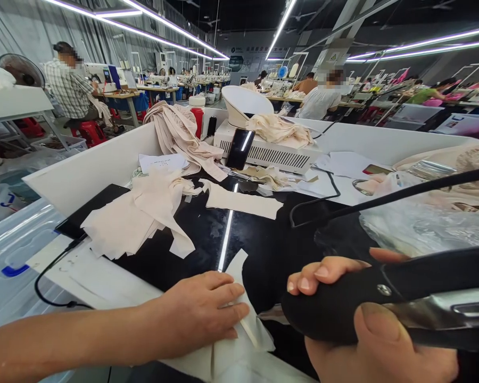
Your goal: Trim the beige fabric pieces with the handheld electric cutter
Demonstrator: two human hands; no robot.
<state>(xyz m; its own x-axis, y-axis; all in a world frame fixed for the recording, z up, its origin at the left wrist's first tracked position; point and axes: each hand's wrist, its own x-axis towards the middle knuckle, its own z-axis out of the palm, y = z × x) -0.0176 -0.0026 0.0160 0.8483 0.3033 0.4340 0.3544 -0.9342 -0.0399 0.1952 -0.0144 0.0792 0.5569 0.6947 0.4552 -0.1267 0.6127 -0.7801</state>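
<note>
My left hand (pixel 207 314) lies palm down with its fingers stretched out over a narrow cream fabric piece (pixel 239 261). This piece runs from the shiny black work surface (pixel 267 244) over its near edge, where a fold shows. In the right foreground, my right hand (pixel 379 335) is wrapped around a bulky black-handled tool (pixel 339 306). The tool has a screw and a silver metal lever near my thumb; its working end cannot be made out. Farther in lie a loose stack of cream fabric pieces (pixel 139 213) and one flat cream strip (pixel 243 202).
White panels (pixel 91 165) border the table. At the back are a phone (pixel 240 149), a vented white box (pixel 271 151) with cloth on top, and draped cloth (pixel 179 127). A black cable (pixel 403 197) and clear plastic bags (pixel 411 226) are right. People sit at sewing machines beyond.
</note>
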